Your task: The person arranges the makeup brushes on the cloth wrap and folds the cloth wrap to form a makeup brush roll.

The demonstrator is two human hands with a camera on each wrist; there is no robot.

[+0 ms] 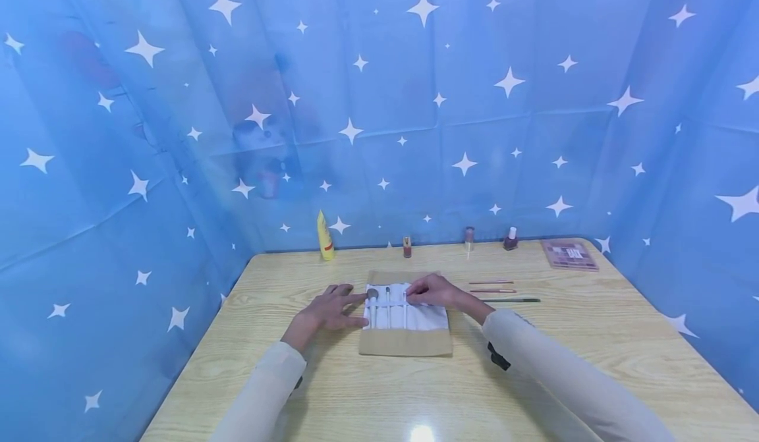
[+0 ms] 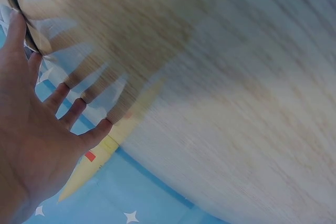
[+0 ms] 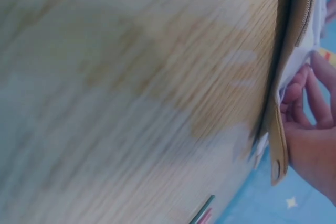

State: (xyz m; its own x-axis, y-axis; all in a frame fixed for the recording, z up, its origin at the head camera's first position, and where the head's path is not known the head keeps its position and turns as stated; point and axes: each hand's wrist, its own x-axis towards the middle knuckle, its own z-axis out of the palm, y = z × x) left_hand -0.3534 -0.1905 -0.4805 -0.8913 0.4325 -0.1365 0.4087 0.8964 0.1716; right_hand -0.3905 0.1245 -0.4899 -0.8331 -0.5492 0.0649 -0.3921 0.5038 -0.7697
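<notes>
A tan makeup brush roll (image 1: 406, 343) with a white lining lies unfolded on the table. Two makeup brushes, a wide dark-headed one (image 1: 373, 302) and a slimmer one (image 1: 388, 307), stand in its slots. Spread fingers of my left hand (image 1: 335, 307) rest at the roll's left edge; in the left wrist view that hand (image 2: 42, 124) has its fingertips on the table. My right hand (image 1: 435, 290) pinches the upper end of a third, thin makeup brush (image 1: 405, 315) over the lining. The right wrist view shows this hand (image 3: 312, 114) beside the roll's edge, the brush hidden.
Right of the roll lie two thin reddish sticks (image 1: 492, 290) and a dark one (image 1: 514, 300). Along the back stand a yellow tube (image 1: 325, 236), a small red bottle (image 1: 407, 247), a pinkish tube (image 1: 470, 236) and dark nail polish (image 1: 510, 239). A palette (image 1: 569, 255) lies at back right.
</notes>
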